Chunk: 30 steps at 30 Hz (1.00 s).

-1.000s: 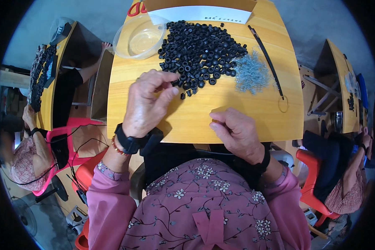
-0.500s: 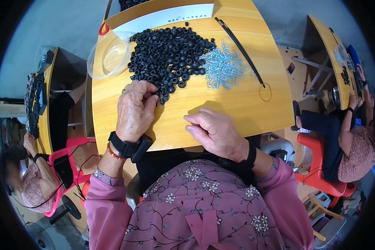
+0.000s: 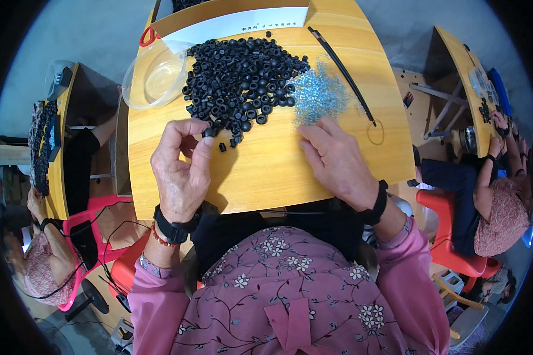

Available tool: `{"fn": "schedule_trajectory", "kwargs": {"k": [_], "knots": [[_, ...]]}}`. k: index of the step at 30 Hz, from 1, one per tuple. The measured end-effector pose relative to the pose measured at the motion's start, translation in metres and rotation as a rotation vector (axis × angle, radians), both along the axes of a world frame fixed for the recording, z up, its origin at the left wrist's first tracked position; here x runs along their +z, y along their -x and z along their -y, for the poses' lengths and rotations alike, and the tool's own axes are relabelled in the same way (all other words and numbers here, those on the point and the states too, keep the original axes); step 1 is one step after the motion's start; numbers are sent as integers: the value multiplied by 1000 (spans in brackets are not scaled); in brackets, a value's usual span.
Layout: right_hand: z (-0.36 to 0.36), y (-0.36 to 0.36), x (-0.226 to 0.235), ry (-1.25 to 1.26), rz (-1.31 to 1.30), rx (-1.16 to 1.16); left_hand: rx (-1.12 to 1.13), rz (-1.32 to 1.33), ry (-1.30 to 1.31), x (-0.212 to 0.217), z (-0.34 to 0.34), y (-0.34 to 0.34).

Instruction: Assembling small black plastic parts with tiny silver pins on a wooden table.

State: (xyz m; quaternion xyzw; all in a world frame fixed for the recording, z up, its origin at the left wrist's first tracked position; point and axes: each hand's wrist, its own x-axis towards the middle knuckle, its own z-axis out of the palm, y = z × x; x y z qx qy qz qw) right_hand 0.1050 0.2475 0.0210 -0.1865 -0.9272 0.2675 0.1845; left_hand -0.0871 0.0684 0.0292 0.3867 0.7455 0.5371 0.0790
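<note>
My left hand [image 3: 182, 168] pinches a small black bead [image 3: 208, 133] between thumb and forefinger, just in front of a wide heap of black beads [image 3: 237, 77]. The beads differ in size, some round and some ring-shaped. To the right of that heap lies a pile of tiny clear, bluish pieces [image 3: 321, 94], too small to tell their exact kind. My right hand [image 3: 340, 163] reaches to the near edge of this pile, its thumb a little apart from the forefinger and nothing visible between them. A few loose black beads rest near my left fingertips.
A clear round plastic tub [image 3: 157, 77] stands left of the black heap, with red handles [image 3: 148, 36] behind it. Along the back is an open box [image 3: 237, 25]. A thin black rod [image 3: 342, 68] with a loop lies at the right. Other people sit at tables on both sides.
My left hand has drawn back slightly from the black heap with a bead between its fingertips. My right hand has moved forward and right to the clear pieces, its thumb and forefinger parting.
</note>
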Motion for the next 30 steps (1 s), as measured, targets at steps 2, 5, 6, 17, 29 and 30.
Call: {"fn": "schedule_trajectory", "kwargs": {"k": [2, 5, 6, 17, 29, 30], "knots": [[1, -1, 2, -11, 24, 20, -12, 133, -69, -1, 5, -8], [4, 0, 0, -69, -14, 47, -71, 266, -131, -9, 13, -24], [5, 0, -1, -85, 5, 48, -99, 329, -148, -10, 12, -32], [11, 5, -2, -26, 6, 2, -147, 533, -177, -34, 12, -55], [12, 11, 0, 131, -48, 93, -173, 513, -221, -37, 12, -55], [14, 12, 5, 193, -72, 137, -175, 536, -217, -38, 13, -55]]}}
